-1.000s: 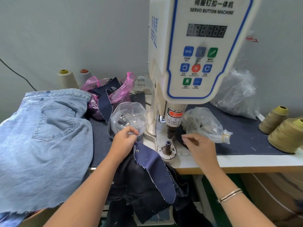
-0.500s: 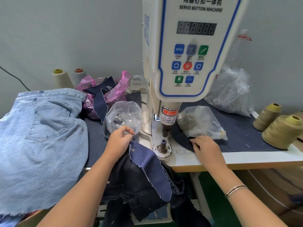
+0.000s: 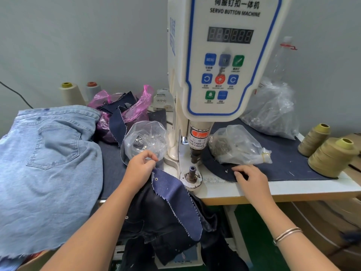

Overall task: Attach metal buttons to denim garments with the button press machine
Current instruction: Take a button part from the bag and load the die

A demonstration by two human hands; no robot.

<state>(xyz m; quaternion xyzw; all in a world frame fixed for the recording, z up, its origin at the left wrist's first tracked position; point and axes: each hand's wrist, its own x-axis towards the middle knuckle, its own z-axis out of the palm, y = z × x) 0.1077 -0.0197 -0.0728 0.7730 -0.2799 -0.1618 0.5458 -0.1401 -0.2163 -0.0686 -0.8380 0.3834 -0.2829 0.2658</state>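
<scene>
Dark denim garment [image 3: 172, 208] lies between button bags [image 3: 145, 140], thread cones [image 3: 330, 155].

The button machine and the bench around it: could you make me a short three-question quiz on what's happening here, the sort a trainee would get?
1. True or false: the dark denim piece already lies over the lower die of the button machine.
2. The left hand is at the top edge of which thing? A) the light blue jeans B) the dark denim piece C) the pink bag
3. Fill in: the right hand has its fingertips on the dark cloth mat, beside a small metal ____.

Key: 1 false, the die stands bare beside the cloth; 2 B; 3 stud, probably a button part, too small to be sure.
</scene>
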